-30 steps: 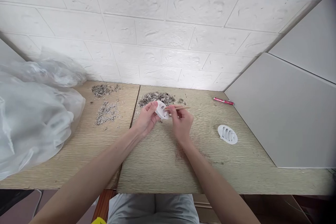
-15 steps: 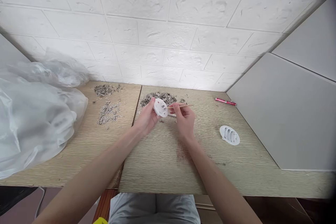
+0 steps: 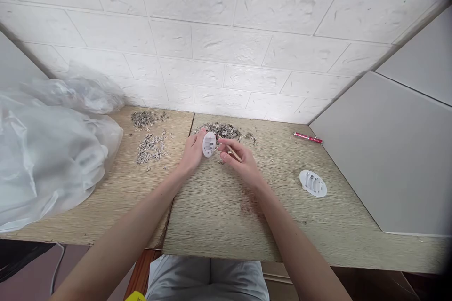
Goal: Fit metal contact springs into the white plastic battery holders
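Note:
My left hand [image 3: 192, 154] is closed around a white oval plastic battery holder [image 3: 209, 137], whose slotted side faces right. Small metal contacts show in its slots. Just right of the holder, my right hand [image 3: 244, 163] grips a thin wooden stick [image 3: 233, 152] between bent fingers. Those fingertips sit close to the holder's edge; whether they touch it or pinch a small part too, I cannot make out. Behind both hands lies a heap of small metal contacts [image 3: 224, 129]. A second battery holder [image 3: 313, 183] rests on the table to the right, slots upward, with metal contacts in it.
More small metal pieces [image 3: 150, 148] are spread on the left tabletop, with a darker pile [image 3: 143, 118] behind them. Large translucent plastic bags [image 3: 52, 160] fill the left side. A red pen [image 3: 308, 138] lies near the grey panel [image 3: 391, 150]. A white brick-patterned wall [image 3: 208, 42] stands behind.
The battery holder has turned to a narrower angle in my left hand. My right hand has drawn the stick back from its slots, and the stick now points up and left.

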### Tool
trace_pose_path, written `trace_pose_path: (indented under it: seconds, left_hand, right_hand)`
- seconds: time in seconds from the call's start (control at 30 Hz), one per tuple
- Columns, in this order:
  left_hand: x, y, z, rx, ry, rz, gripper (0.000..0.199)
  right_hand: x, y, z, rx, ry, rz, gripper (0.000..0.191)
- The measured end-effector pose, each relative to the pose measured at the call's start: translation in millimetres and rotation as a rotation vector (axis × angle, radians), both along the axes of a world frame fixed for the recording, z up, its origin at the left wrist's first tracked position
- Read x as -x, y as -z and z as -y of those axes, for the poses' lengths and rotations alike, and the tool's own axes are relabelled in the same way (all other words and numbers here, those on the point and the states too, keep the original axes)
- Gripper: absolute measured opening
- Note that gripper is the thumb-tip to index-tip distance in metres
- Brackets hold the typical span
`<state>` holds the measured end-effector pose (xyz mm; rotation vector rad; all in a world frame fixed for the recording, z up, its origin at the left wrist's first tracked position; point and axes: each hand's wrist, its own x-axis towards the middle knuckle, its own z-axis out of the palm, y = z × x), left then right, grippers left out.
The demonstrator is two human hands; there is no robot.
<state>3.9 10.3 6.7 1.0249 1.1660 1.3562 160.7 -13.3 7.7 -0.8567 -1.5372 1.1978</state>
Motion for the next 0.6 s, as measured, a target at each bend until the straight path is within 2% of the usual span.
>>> trace_pose_path:
  seconds: [0.1,0.23,0.37,0.47,0.6]
  left_hand:
    - [-2.4,0.7,-2.2,0.089,-0.016,0.096,0.044]
    - [-10.2,-2.4,-1.1,0.166,0.147,0.382,0.043]
    - [-15.9,-5.5,2.9,0.195,0.224,0.543,0.045]
    - [-17.4,-5.0,5.0,0.218,0.24,0.564,0.049]
    - [-17.8,-0.5,6.8,0.173,0.242,0.466,0.04]
  right_hand:
    - [0.5,3.1,-2.1,0.007,0.028,-0.058,0.036]
    - [-0.5,2.1,-3.0,-0.003,0.065,-0.112,0.039]
    - [-0.6,-2.0,-2.1,-0.014,0.068,-0.09,0.04]
    - [-0.1,-1.0,-1.8,-0.023,0.176,-0.032,0.037]
    - [-2.9,3.8,-4.5,-0.11,0.389,0.001,0.057]
